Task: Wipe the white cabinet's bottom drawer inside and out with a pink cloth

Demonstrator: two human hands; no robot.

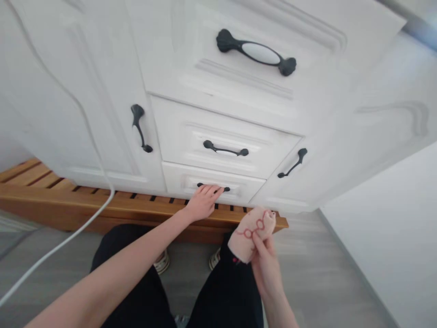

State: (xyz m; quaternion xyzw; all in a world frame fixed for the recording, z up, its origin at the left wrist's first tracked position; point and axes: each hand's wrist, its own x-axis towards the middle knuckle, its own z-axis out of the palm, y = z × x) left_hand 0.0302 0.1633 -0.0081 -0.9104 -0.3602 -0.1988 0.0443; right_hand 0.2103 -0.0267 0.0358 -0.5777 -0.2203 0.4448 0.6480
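Note:
My left hand (204,202) is at the bottom drawer (246,189) of a white cabinet, its fingers curled over the dark handle (226,189). That drawer looks closed. In my right hand (266,257) is a folded pink cloth (254,232) with red ring-shaped marks, pinched between thumb and fingers above my right knee. The fingers behind the cloth are partly hidden.
Above are a middle drawer handle (226,149) and a larger top handle (256,52). Door handles flank them, left (140,128) and right (293,163). A slatted wooden bench (136,209) runs below the cabinet. A white cable (83,114) hangs at the left.

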